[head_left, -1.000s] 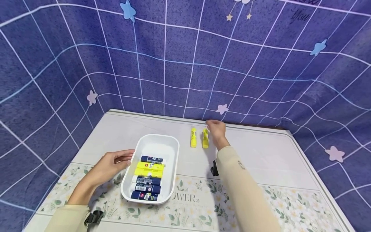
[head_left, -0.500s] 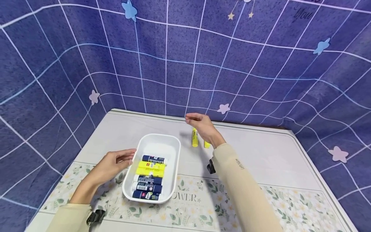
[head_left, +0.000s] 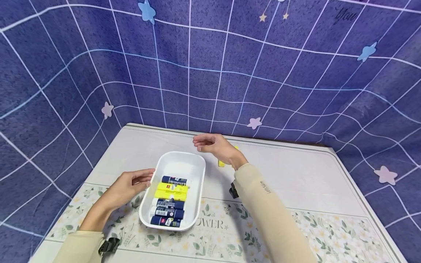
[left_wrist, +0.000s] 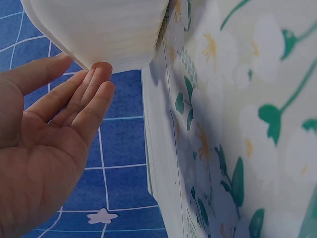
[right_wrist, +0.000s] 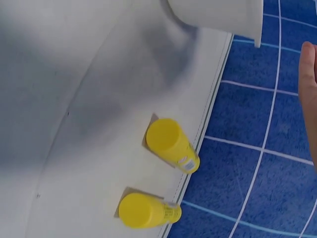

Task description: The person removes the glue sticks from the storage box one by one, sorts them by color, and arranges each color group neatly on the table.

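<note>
A white plastic tray (head_left: 200, 190) on the table holds several navy glue sticks (head_left: 166, 221) and two yellow glue sticks (head_left: 172, 187), laid side by side. My left hand (head_left: 123, 188) is at its left side; in the left wrist view straight fingers (left_wrist: 84, 99) touch the rim and outer wall. My right hand (head_left: 217, 147) hovers beyond the tray's far right corner, fingers extended, holding nothing. Below and behind it, two loose yellow glue sticks (right_wrist: 171, 141) lie on the table, mostly hidden by the hand in the head view. The right wrist view shows only that hand's edge.
The table's cover is white with a floral band (head_left: 329, 230) across the front. Purple-blue cloth (head_left: 210, 65) with grid lines and stars hangs along the table's far edge and both sides. A black strap piece (head_left: 109, 245) sits at the left wrist.
My right hand has moved left from beside the right-hand loose glue stick, passing over both, toward the tray's far corner. Both sticks stay on the table. The left hand keeps its place.
</note>
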Available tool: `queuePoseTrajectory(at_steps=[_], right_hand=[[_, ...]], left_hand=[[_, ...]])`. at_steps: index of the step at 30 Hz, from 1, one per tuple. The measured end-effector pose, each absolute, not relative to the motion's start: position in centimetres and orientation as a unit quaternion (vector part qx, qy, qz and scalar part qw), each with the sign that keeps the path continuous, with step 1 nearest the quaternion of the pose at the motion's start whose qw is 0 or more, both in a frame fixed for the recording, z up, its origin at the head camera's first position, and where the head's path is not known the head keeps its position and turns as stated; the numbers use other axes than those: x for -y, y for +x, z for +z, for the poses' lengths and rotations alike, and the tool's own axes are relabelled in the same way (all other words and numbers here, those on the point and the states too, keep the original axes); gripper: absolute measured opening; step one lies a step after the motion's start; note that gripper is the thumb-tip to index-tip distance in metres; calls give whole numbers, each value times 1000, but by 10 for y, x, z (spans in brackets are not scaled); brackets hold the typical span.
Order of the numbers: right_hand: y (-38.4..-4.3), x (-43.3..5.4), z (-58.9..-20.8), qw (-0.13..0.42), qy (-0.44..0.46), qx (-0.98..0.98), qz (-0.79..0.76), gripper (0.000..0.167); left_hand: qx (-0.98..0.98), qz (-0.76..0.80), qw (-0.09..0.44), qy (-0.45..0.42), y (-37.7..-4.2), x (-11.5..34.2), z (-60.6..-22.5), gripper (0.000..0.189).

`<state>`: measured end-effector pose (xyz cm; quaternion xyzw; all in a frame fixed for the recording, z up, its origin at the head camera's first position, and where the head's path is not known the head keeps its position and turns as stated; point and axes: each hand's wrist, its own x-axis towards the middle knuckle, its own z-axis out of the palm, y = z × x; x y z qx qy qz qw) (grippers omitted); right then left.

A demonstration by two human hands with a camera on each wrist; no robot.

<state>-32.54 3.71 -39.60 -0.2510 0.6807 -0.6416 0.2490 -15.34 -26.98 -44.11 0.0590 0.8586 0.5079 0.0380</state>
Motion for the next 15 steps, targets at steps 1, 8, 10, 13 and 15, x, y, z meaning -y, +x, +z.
queuePoseTrajectory(at_steps=[1, 8, 10, 13, 15], right_hand=[[-324, -35, -397, 253, -258, -681, -637, 45], [-318, -22, -402, 278, -278, -694, -603, 45], [-317, -20, -403, 289, -278, -693, -600, 44], [-315, -16, -406, 303, -278, -690, -595, 44], [-314, -13, -408, 310, -281, -692, -588, 44]], left_hand=[[-859, 507, 39, 59, -153, 270, -441, 49], [-856, 511, 39, 62, -154, 270, -441, 49], [-856, 512, 38, 62, -154, 270, -441, 49], [-854, 515, 39, 64, -153, 270, -441, 49], [-854, 515, 39, 64, -153, 270, -441, 49]])
